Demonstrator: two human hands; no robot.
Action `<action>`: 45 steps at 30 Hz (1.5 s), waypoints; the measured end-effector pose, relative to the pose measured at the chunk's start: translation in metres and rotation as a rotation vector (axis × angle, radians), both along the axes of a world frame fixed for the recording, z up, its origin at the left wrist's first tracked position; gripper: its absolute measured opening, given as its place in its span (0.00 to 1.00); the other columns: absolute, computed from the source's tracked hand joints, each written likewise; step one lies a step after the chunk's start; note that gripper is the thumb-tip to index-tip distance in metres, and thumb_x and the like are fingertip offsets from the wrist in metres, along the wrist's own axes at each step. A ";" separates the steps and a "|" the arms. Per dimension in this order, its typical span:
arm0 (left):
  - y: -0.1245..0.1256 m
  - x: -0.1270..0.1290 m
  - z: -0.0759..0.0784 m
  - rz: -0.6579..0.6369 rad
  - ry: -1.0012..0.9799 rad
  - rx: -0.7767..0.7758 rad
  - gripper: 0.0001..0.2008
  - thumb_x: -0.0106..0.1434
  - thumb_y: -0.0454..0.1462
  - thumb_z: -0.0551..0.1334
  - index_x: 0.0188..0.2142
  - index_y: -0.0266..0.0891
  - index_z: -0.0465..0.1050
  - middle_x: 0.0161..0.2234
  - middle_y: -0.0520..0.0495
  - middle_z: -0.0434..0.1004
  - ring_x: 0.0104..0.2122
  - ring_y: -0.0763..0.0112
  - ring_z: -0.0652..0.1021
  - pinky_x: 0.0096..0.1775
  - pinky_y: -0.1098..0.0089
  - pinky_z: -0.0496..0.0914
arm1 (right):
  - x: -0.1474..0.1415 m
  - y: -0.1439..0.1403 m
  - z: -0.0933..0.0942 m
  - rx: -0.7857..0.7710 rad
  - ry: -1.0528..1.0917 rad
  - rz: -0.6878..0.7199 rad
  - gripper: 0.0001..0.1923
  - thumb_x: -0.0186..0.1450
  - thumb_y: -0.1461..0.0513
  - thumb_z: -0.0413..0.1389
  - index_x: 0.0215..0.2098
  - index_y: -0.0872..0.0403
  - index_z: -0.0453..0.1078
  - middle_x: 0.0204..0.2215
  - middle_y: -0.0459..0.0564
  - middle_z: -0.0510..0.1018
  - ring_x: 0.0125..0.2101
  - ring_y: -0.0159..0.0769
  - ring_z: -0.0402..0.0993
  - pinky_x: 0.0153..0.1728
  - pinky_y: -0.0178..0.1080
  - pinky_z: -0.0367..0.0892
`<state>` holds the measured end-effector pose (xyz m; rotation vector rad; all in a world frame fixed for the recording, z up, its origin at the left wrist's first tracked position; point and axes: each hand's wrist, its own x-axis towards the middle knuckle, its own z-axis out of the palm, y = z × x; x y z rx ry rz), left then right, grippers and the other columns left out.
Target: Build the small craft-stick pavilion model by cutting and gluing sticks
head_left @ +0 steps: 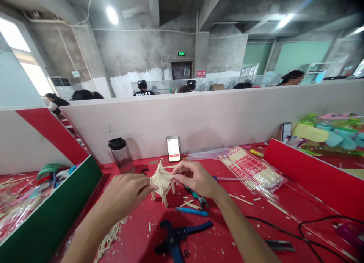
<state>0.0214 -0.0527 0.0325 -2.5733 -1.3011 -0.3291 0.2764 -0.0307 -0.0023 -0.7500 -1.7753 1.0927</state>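
Left hand (127, 189) and right hand (196, 177) at a small stick hut (160, 178)

The left hand holds the hut by its left side, thumb on the front of the roof, fingers curled at the edge; the right hand is narrow, thumb and forefinger almost together at the roof's right edge; whether they pinch the roof or a loose piece, I cannot tell. The hut, pale, with a pointed roof on short legs, stands upright on a red table (218, 229), between the hands.

Just beside the right hand lie teal-handled snips (203, 202), with a few cut sticks (191, 204) near them; closer to the wearer are a slim blue tool (192, 211) and a large blue cutter (173, 236), its handles spread; scraps (109, 238) lie below the left forearm.

Farther out, a lit phone (174, 151) leans on a white partition (199, 115) behind the hut; a dark-lidded bottle (121, 157) stands to its left; a clear packet of sticks (258, 168) lies to the right; a black cable (269, 226) curls at the lower right.

A green panel (51, 217) borders the left side, a red panel (315, 179) the right; beyond the partition, several people sit in a concrete-walled room.
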 end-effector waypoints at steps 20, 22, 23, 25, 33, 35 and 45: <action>-0.008 0.016 -0.009 -0.188 -0.160 0.068 0.15 0.74 0.33 0.48 0.39 0.42 0.72 0.33 0.50 0.76 0.29 0.69 0.76 0.31 0.71 0.62 | -0.025 -0.007 -0.008 0.091 -0.156 -0.060 0.08 0.62 0.71 0.56 0.31 0.54 0.76 0.29 0.43 0.81 0.31 0.31 0.75 0.33 0.30 0.63; -0.008 0.016 -0.006 -0.192 -0.154 0.058 0.14 0.74 0.33 0.48 0.38 0.42 0.72 0.33 0.50 0.76 0.29 0.69 0.76 0.31 0.71 0.62 | -0.024 -0.010 -0.003 0.135 -0.222 -0.073 0.09 0.64 0.70 0.55 0.31 0.54 0.75 0.28 0.43 0.80 0.30 0.30 0.74 0.32 0.30 0.62; -0.009 0.015 -0.005 -0.191 -0.160 0.053 0.14 0.74 0.34 0.48 0.39 0.42 0.72 0.34 0.50 0.77 0.30 0.69 0.77 0.32 0.71 0.63 | -0.022 -0.012 0.000 0.159 -0.261 -0.087 0.09 0.65 0.70 0.55 0.31 0.53 0.75 0.27 0.42 0.80 0.29 0.30 0.74 0.32 0.30 0.61; -0.009 0.013 -0.002 -0.171 -0.181 0.035 0.14 0.74 0.36 0.49 0.39 0.42 0.73 0.35 0.49 0.77 0.31 0.69 0.78 0.32 0.72 0.63 | -0.016 -0.014 0.007 0.204 -0.345 -0.140 0.09 0.66 0.69 0.55 0.31 0.53 0.75 0.28 0.43 0.81 0.30 0.31 0.74 0.34 0.31 0.61; -0.003 -0.003 -0.001 -0.049 -0.165 -0.019 0.13 0.74 0.37 0.50 0.40 0.44 0.73 0.40 0.49 0.80 0.31 0.70 0.79 0.32 0.73 0.64 | 0.044 -0.014 0.003 0.162 -0.386 -0.298 0.15 0.71 0.68 0.43 0.49 0.51 0.67 0.41 0.48 0.82 0.33 0.33 0.77 0.39 0.35 0.67; 0.001 -0.006 -0.003 -0.027 -0.163 -0.035 0.12 0.74 0.37 0.51 0.40 0.44 0.73 0.40 0.50 0.80 0.32 0.69 0.80 0.32 0.73 0.64 | 0.060 -0.013 -0.017 0.125 -0.495 -0.364 0.16 0.69 0.69 0.44 0.51 0.51 0.66 0.45 0.51 0.81 0.35 0.34 0.78 0.41 0.36 0.67; 0.001 -0.005 0.000 -0.012 -0.166 -0.192 0.13 0.72 0.36 0.53 0.38 0.45 0.75 0.39 0.50 0.81 0.35 0.66 0.81 0.34 0.72 0.64 | 0.087 -0.010 -0.127 -0.131 -1.000 -0.733 0.22 0.70 0.63 0.51 0.61 0.58 0.60 0.53 0.65 0.77 0.52 0.50 0.76 0.44 0.40 0.65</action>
